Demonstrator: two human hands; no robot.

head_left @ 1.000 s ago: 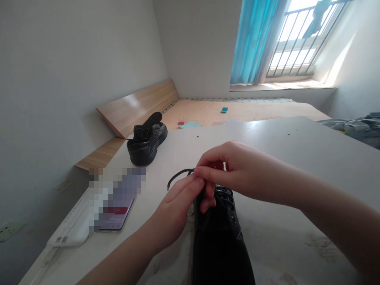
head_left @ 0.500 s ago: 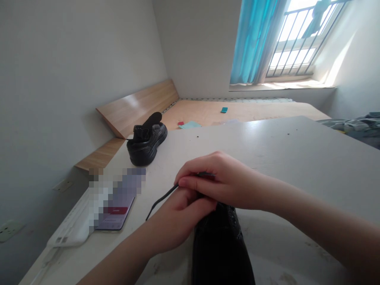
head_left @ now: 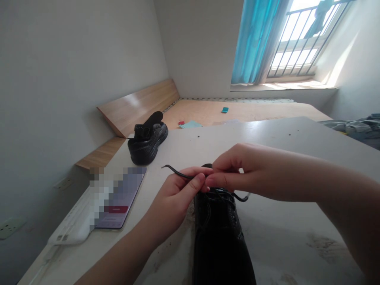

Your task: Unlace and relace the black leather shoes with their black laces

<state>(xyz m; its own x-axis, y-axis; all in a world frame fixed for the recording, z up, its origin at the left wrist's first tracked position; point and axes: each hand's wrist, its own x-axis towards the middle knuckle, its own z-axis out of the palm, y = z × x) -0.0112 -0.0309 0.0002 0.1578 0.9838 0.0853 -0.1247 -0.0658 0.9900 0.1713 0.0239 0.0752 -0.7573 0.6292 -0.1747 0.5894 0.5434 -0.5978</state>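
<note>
A black lace-up shoe (head_left: 221,241) stands on the white table, its toe toward me. Over its upper part, my left hand (head_left: 181,194) pinches a black shoelace (head_left: 178,172) between thumb and forefinger, and a free end sticks out to the left. My right hand (head_left: 237,170) is closed against the left fingertips, thumb and finger pressed together at the lacing; the bit of lace between them is mostly hidden. Another lace end (head_left: 241,198) curls out below the right hand, on the shoe's right side.
A second black shoe (head_left: 147,144) stands at the table's far left. Nearer are a phone (head_left: 115,221), partly pixelated, and a white power strip (head_left: 69,233). Beyond the table (head_left: 297,166) lies a wooden bed board (head_left: 261,109) with small papers; clothes (head_left: 356,126) are piled at right.
My hands, earlier overlapped with the right covering the left, have drawn apart to fingertip contact. The right hand has moved right and up, baring the lacing; the left lace end has swung upward.
</note>
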